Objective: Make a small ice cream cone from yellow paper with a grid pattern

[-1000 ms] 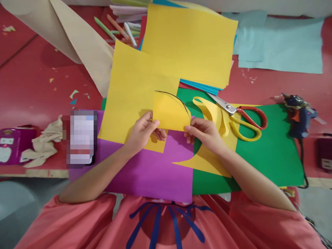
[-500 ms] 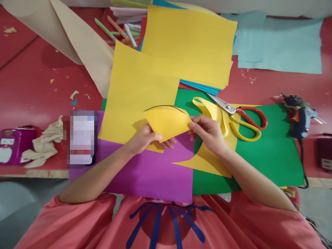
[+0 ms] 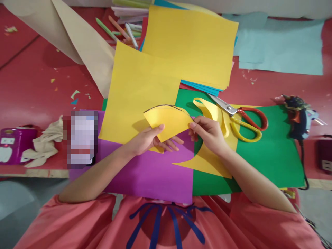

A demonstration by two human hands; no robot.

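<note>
Coloured sheets covered the red surface; the fan-shaped yellow cutout, already cut free, was pinched by the right hand and cradled by the left hand, scissors lying aside.

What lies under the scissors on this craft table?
The scissors rest on curled yellow paper scraps over a green sheet. Whatever is beneath the green sheet is covered.

Red floor, paper sheets, glue gun
</note>
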